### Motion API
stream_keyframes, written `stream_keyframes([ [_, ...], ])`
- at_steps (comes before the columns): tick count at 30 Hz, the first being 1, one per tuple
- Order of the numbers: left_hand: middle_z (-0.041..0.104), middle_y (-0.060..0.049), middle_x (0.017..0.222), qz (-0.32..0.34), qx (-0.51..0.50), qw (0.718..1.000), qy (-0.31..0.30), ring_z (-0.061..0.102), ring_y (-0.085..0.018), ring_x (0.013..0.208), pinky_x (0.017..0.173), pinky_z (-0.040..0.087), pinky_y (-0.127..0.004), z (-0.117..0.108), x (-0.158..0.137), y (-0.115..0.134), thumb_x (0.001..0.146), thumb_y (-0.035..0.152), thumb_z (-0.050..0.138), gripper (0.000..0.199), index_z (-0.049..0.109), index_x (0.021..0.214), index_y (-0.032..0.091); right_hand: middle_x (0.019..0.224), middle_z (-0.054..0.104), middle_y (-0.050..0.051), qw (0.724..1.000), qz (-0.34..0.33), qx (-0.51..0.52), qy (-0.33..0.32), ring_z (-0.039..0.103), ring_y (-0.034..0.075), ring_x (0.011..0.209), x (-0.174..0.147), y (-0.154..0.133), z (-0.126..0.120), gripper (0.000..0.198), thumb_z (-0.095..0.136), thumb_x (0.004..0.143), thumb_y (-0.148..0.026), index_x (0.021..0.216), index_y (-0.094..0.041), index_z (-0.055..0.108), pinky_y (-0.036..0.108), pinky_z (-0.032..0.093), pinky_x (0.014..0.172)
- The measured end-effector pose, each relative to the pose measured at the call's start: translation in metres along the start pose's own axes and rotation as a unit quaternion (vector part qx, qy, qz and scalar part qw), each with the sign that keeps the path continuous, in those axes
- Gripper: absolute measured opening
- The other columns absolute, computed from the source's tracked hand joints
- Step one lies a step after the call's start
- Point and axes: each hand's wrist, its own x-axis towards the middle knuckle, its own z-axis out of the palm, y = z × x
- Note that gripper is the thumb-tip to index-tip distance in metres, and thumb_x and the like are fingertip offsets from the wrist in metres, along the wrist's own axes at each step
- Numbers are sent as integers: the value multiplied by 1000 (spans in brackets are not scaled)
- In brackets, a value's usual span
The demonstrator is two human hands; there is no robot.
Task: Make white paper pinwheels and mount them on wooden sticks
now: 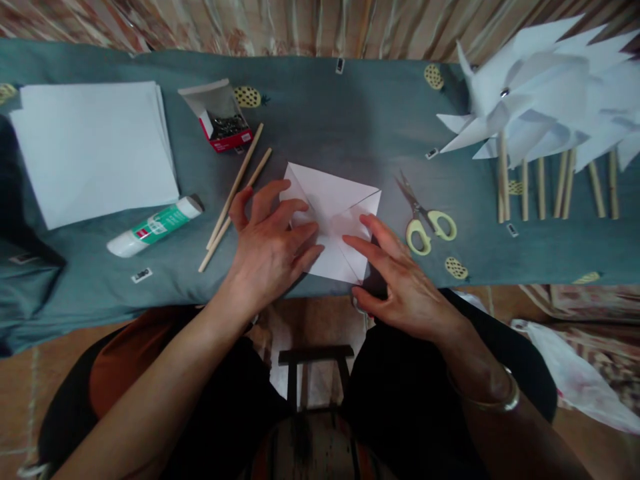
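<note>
A white paper square (336, 200) lies flat near the table's front edge, with diagonal lines running in from its corners. My left hand (274, 240) rests over its left side, fingers spread and touching the sheet. On the right side, my right hand (395, 273) has its fingers apart, with fingertips on the paper. Just right of the sheet lie scissors (421, 217) with pale yellow handles, blades parted. Two wooden sticks (235, 193) lie left of my left hand, the lower one partly behind its fingers.
At the left is a stack of white paper (97, 150), with a glue stick (155, 227) before it. An opened red-and-white box (227, 127) holds small metal pieces. Several paper pinwheels (545, 93) on sticks lie at the right. A patterned curtain (300, 27) hangs behind the table.
</note>
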Motion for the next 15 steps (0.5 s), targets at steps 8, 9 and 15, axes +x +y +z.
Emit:
stream_keyframes([
  [8,65,-2,121,4,-7,1000,-17,40,-36,134,109,25,-62,-3,1,-2,85,47,62,22,68,96,29,157,28,16,999,-26,-16,12,25,28,147,-2,1,-3,55,58,79,-13,133,-20,47,54,31,116],
  [9,65,-2,121,3,-7,1000,-21,40,-35,134,109,25,-62,-4,1,-2,85,47,62,22,68,96,29,156,30,17,999,-31,-22,13,26,29,147,-2,1,-3,53,58,79,-12,132,-18,49,53,32,116],
  [15,64,0,124,-2,5,1000,-31,39,-34,135,110,23,-62,-3,1,-2,86,49,60,22,67,97,31,145,47,22,992,-83,-63,71,39,31,140,-3,-2,-1,34,54,82,-8,116,-12,59,51,38,113],
])
